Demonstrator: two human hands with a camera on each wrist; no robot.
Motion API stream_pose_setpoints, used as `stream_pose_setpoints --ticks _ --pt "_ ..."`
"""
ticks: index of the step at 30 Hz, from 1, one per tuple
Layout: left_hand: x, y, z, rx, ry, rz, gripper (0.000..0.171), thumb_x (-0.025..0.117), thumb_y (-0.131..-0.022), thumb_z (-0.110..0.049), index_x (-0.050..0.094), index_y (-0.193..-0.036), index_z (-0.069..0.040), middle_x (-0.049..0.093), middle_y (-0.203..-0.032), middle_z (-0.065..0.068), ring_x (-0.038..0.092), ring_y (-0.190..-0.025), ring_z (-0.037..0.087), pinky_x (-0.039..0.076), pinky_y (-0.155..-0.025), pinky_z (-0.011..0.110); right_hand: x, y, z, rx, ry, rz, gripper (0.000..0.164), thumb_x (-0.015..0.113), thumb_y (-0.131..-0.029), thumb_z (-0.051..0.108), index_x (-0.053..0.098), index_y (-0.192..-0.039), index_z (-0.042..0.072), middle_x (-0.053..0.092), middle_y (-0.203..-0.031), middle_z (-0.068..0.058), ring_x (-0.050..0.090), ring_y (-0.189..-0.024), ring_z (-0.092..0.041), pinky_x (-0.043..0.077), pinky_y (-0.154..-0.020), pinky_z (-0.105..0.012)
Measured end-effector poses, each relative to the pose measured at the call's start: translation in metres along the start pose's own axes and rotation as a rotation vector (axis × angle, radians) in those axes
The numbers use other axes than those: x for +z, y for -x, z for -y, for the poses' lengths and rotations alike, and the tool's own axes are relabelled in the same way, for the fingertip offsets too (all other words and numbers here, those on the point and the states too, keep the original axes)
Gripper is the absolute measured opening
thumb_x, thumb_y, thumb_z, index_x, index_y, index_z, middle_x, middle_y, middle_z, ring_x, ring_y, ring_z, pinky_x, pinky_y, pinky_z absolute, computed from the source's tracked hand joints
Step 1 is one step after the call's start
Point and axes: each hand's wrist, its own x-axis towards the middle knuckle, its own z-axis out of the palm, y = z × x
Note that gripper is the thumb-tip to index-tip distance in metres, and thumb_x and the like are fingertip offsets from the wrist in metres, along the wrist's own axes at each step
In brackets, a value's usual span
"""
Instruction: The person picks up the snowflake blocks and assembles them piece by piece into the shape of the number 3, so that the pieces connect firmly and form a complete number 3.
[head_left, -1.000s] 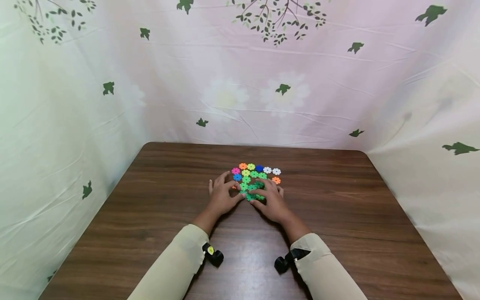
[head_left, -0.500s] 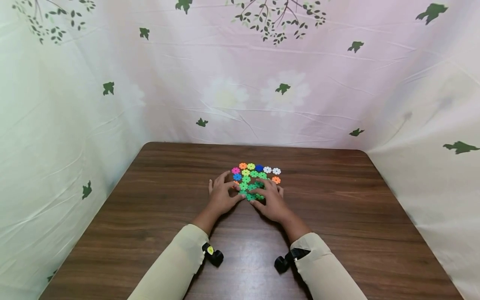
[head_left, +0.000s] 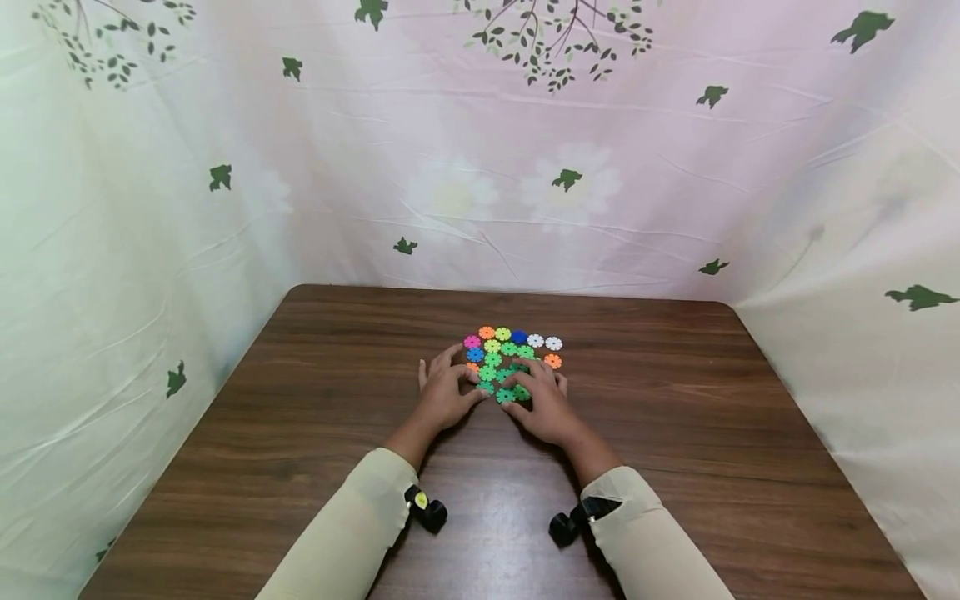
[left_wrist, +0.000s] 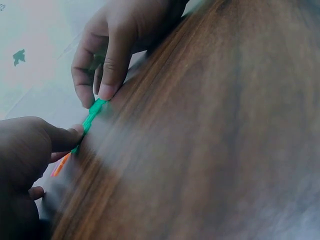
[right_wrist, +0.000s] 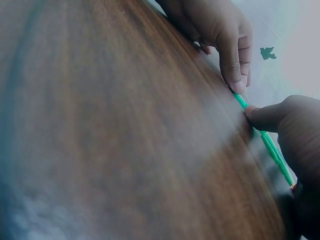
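Flat, notched plastic flower discs lie in a cluster on the wooden table in the head view. My left hand (head_left: 444, 397) pinches a green flower disc (head_left: 485, 388) at the cluster's near left corner, thumb and index finger at its edge. Opposite, my right hand (head_left: 547, 408) has thumb and index finger on another green flower disc (head_left: 506, 396) at the near edge. In the left wrist view a green strip of discs (left_wrist: 92, 115) runs between both sets of fingertips, seen edge-on. Right fingers hide part of the green discs behind.
Beyond the green discs sit yellow discs (head_left: 492, 345), a dark blue disc (head_left: 519, 337), white discs (head_left: 553, 342) and a pink disc (head_left: 472, 342). An orange disc (head_left: 552, 361) lies beside the right hand. The brown table (head_left: 315, 400) ends at a hanging patterned cloth (head_left: 337, 192).
The near green disc under my right fingers has shifted slightly right, leaving a small gap from the disc at my left fingertips. My left hand stays nearly still.
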Motion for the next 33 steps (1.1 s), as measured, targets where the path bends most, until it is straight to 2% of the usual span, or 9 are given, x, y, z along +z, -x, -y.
stream_pose_setpoints --ticks 11,17,21,26,30,33 --pt "0.0008 0.0003 -0.0004 -0.011 0.019 0.017 0.011 0.083 -0.099 -0.024 0.078 -0.100 -0.015 0.039 -0.175 0.012 0.030 -0.165 0.041 -0.001 -0.133 0.074 0.0000 0.0007 0.0003 0.008 -0.001 -0.003 0.018 0.079 -0.102 0.025 0.073 -0.119 0.021 0.045 -0.169 -0.014 0.032 -0.160 -0.043 0.018 -0.118 -0.071" --pt "0.0008 0.0003 0.0009 -0.009 0.047 0.004 0.012 0.083 -0.099 -0.022 0.076 -0.102 -0.013 0.041 -0.173 0.013 0.032 -0.163 0.042 -0.001 -0.132 0.074 -0.0002 0.0011 0.0015 0.001 -0.028 -0.030 0.019 0.082 -0.100 0.023 0.073 -0.117 0.019 0.051 -0.163 -0.014 0.036 -0.157 -0.042 0.019 -0.118 -0.070" --pt "0.0013 0.0004 0.0026 -0.008 0.062 -0.013 0.014 0.084 -0.098 -0.022 0.074 -0.100 -0.013 0.043 -0.171 0.013 0.033 -0.162 0.042 0.001 -0.132 0.074 0.0005 0.0011 0.0023 -0.017 -0.039 -0.061 0.019 0.085 -0.097 0.019 0.072 -0.112 0.018 0.057 -0.152 -0.014 0.042 -0.149 -0.041 0.023 -0.114 -0.068" --pt "0.0012 0.0005 0.0029 0.002 0.076 -0.023 0.015 0.082 -0.100 -0.023 0.072 -0.092 -0.014 0.047 -0.168 0.013 0.034 -0.161 0.041 0.001 -0.133 0.074 0.0013 0.0005 0.0030 -0.046 -0.044 -0.097 0.022 0.087 -0.094 0.014 0.070 -0.108 0.017 0.070 -0.127 -0.008 0.049 -0.130 -0.034 0.024 -0.109 -0.061" --pt "0.0013 -0.0001 0.0037 0.018 0.078 -0.035 0.017 0.081 -0.101 -0.024 0.073 -0.088 -0.016 0.050 -0.167 0.011 0.034 -0.161 0.041 0.001 -0.132 0.074 0.0018 0.0002 0.0032 -0.044 -0.049 -0.115 0.021 0.087 -0.093 0.013 0.071 -0.106 0.018 0.069 -0.111 -0.004 0.054 -0.124 -0.030 0.022 -0.108 -0.057" --pt "0.0008 0.0001 0.0036 0.035 0.081 -0.048 0.018 0.081 -0.100 -0.024 0.074 -0.086 -0.016 0.052 -0.165 0.011 0.034 -0.161 0.041 0.002 -0.132 0.075 0.0021 0.0001 0.0033 -0.049 -0.039 -0.127 0.019 0.086 -0.095 0.013 0.072 -0.107 0.018 0.068 -0.107 -0.004 0.058 -0.122 -0.029 0.023 -0.108 -0.058"
